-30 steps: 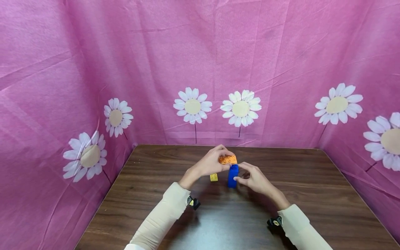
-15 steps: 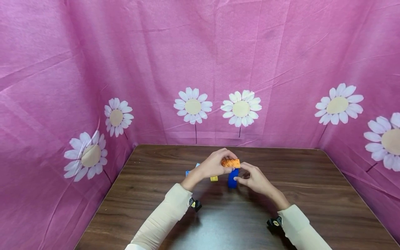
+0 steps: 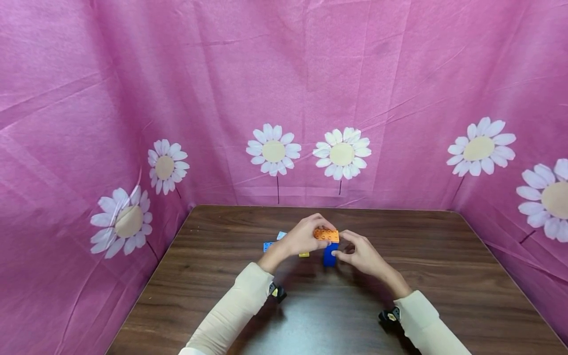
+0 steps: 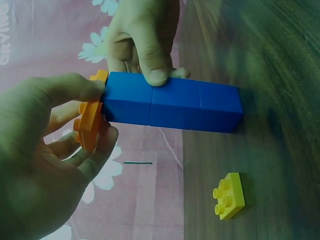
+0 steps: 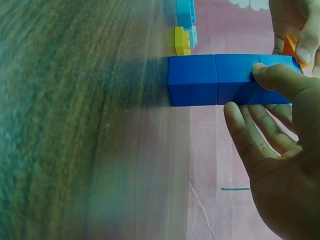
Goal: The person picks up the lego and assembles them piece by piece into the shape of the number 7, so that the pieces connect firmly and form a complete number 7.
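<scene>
A tower of three dark blue toy bricks (image 4: 172, 105) stands upright on the wooden table. My left hand (image 3: 306, 235) pinches a thin orange brick (image 3: 326, 235) with several studs between thumb and fingers, right at the tower's top. In the left wrist view the orange brick (image 4: 90, 117) lies across the end of the top blue brick and sticks out to one side. My right hand (image 3: 361, 253) holds the tower from the right, its thumb (image 5: 280, 77) on the side of the blue bricks and fingers on the opposite face.
A small yellow brick (image 4: 230, 196) lies on the table left of the tower. Beyond the left wrist are a blue brick (image 3: 268, 246) and a light blue brick (image 3: 281, 235), partly hidden. Pink flowered cloth (image 3: 266, 74) hangs around the table's far edge and sides.
My left hand has lowered the orange brick onto the tower's top and levelled it. The blue and light blue bricks behind that wrist have come into view. My right hand stays in place.
</scene>
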Available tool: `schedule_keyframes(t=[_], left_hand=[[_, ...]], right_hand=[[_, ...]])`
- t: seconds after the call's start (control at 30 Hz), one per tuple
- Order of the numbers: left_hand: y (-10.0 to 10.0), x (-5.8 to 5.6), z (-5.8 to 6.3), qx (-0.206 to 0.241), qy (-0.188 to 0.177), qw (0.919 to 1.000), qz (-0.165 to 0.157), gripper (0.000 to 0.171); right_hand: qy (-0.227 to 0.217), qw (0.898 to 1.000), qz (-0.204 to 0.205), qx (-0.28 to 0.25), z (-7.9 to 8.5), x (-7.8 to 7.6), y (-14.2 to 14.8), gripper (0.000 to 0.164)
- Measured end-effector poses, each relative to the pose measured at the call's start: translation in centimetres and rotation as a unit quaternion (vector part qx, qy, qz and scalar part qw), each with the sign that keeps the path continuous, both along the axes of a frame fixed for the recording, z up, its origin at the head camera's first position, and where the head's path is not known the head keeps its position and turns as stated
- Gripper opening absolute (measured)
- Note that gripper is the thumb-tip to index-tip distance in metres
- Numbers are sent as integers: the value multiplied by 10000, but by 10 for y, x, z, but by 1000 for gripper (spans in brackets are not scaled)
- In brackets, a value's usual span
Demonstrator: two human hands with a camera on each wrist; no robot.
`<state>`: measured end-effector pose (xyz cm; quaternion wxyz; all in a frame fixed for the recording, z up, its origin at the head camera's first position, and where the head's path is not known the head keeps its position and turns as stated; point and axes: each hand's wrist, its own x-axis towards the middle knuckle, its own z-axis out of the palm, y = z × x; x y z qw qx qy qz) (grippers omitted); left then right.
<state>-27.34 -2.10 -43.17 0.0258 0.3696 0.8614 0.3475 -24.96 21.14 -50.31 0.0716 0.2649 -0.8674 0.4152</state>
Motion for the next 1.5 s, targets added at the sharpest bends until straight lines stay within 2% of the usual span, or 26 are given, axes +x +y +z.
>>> schedule_keyframes(t=[0.23, 0.57, 1.03, 1.33, 1.5], left_hand=[[1, 0, -1, 140, -121, 9998, 41, 33], [3, -2, 0, 198, -63, 9997, -102, 31], [4, -4, -2, 331, -197, 9989, -268, 30], [4, -4, -1, 165, -195, 9993, -287, 30], [3, -4, 2, 238, -177, 9993, -225, 28]], right_hand=[[-30, 10000, 8, 10, 0, 0, 1, 34], [-63, 10000, 11, -17, 1, -1, 2, 37], [-71, 10000, -36, -16, 0, -2, 5, 37], [-61, 10000, -2, -39, -4, 0, 2, 39], [19, 9999, 37, -130, -3, 0, 0, 39]])
